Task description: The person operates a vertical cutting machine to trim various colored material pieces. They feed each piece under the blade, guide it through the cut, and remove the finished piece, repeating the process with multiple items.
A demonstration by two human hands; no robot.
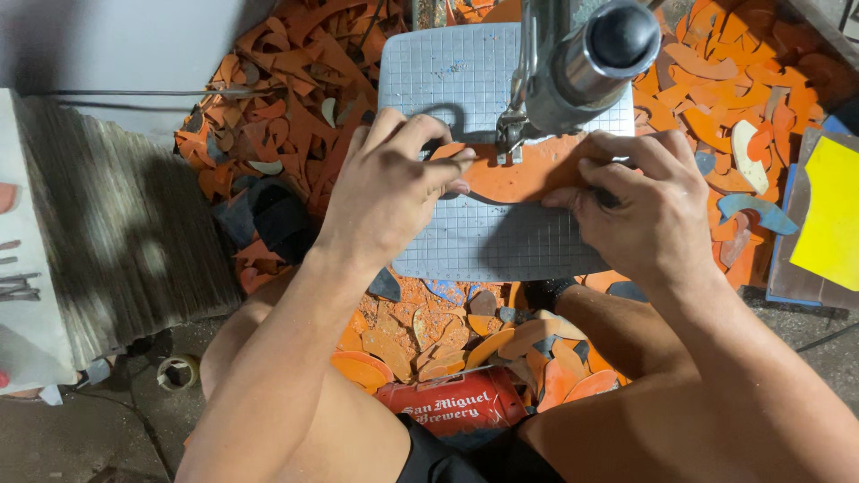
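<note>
Two hands press a flat orange sheet piece onto the gridded grey tabletop at frame centre, under a machine head. Left hand and right hand fingers grasp its edges. Orange offcuts surround it; a red crate with white lettering sits bottom centre, a yellow sheet at right.

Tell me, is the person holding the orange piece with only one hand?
No, both the left hand and the right hand press the orange piece on the grey gridded table.

Both forearms bare, no sleeves, watch or gloves. Left hand and right hand uncovered. Black shorts at the thighs.
</note>
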